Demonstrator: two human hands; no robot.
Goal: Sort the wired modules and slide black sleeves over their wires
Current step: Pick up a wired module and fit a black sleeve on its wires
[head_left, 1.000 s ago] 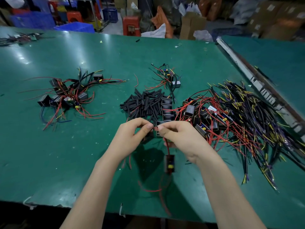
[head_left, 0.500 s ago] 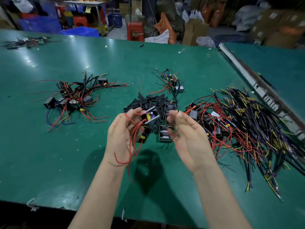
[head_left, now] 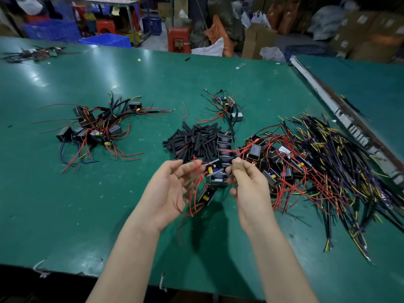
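Green table point(head_left: 109, 215) bears black sleeves point(head_left: 192, 141) between 2 wired-module piles point(head_left: 96, 127) point(head_left: 306, 162).

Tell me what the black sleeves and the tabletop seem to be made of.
Black sleeves: probably soft rubbery plastic tubing with a matte finish; the short cut lengths lie in a loose pile and show no glare. Tabletop: a smooth green mat, perhaps rubber or vinyl, semi-gloss; it mirrors the overhead lights as soft white patches.

Green worktable point(head_left: 91, 206), glossy under overhead glare — second green table point(head_left: 371, 84) adjoining at right. Behind: blue crates point(head_left: 105, 40), red stools point(head_left: 178, 39), cardboard boxes point(head_left: 255, 43), stuffed bags — crowded storage floor.
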